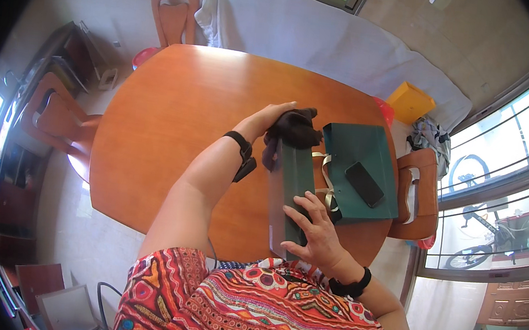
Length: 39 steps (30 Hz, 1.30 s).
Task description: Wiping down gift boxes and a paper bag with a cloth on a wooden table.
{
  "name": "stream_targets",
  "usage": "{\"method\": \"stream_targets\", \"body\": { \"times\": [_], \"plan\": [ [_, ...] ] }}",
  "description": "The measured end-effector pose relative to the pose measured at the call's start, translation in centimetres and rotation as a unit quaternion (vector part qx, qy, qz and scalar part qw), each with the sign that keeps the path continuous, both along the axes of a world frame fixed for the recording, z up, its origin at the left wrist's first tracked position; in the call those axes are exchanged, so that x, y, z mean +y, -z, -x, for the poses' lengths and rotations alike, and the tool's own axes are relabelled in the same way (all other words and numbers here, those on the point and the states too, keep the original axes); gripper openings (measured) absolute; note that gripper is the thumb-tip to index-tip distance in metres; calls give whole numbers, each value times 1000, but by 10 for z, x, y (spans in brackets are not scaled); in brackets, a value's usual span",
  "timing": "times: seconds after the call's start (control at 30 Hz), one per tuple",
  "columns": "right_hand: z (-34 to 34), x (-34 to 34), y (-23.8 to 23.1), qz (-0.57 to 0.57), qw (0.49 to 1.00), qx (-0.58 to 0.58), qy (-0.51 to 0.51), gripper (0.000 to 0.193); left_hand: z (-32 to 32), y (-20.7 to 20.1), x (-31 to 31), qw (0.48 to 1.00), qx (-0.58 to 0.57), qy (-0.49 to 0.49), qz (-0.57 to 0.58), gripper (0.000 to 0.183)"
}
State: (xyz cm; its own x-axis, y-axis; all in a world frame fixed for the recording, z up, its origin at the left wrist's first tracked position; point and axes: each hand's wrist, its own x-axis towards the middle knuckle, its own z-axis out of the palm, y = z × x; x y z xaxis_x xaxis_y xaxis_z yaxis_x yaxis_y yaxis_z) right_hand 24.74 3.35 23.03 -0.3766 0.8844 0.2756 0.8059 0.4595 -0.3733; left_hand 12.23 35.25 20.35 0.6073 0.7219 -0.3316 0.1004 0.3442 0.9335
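Observation:
A long dark green box (296,178) stands on the wooden table in front of me, its narrow top facing up and a greyish side toward the left. At its far end my left hand (274,116) is closed on a dark brown cloth (298,128), which drapes over the box's end; the cloth hides some of the fingers. My right hand (320,232) lies against the near end of the box with its fingers spread. To the right, a dark green paper bag (353,145) with cream ribbon handles (326,175) lies flat. On it rests a black phone (364,184).
The wooden table (158,134) fills the middle. Wooden chairs stand at its left (57,114), far left (174,14) and right (417,194). Beyond it are a sheet-covered piece of furniture (304,34) and a yellow box (411,103). A bicycle shows through the window at right.

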Motion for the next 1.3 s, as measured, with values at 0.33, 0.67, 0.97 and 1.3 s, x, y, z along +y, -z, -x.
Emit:
{"method": "stream_targets", "body": {
  "times": [0.33, 0.67, 0.97, 1.3],
  "plan": [
    [18, 4, 10, 11, 1000, 9, -16, 67, 38, 178, -5, 983, -156, -38, 92, 45],
    [81, -55, -14, 30, 997, 41, -54, 60, 117, 59, -190, 795, 145, -84, -584, 52],
    [96, -38, 8, -3, 988, 156, -4, 64, 122, 101, -289, 917, -170, -23, -360, 72],
    [115, -32, 11, 22, 947, 294, -128, 73, 159, 45, -405, 926, -10, -74, -371, 28]
  ]
}}
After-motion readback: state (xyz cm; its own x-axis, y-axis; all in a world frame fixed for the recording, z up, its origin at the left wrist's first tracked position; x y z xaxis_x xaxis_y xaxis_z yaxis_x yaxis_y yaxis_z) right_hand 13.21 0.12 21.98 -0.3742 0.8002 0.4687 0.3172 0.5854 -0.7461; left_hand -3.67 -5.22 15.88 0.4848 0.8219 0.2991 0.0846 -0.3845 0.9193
